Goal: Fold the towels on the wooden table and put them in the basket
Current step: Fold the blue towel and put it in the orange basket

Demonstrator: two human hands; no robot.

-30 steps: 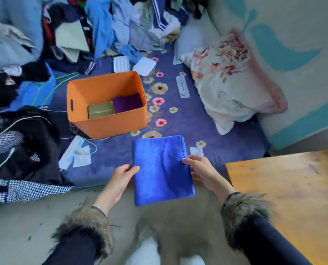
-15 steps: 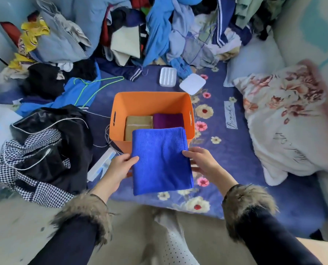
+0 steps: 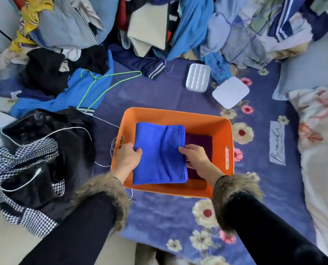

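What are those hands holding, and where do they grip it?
A folded blue towel: left hand grips its left edge, right hand its right edge.

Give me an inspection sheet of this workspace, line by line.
Surface: purple floral bedcover, with the basket standing on it.
Job's things: folded blue towel inside the orange basket, on its left side; purple towel beside it on the right.
Clutter: heap of clothes along the far side; black and houndstooth garment at left; green hanger; two white pads.
Hands: left hand and right hand each grip a side edge of the blue towel.
Cables: thin white cord left of the basket.
Surroundings: floral pillow at right.
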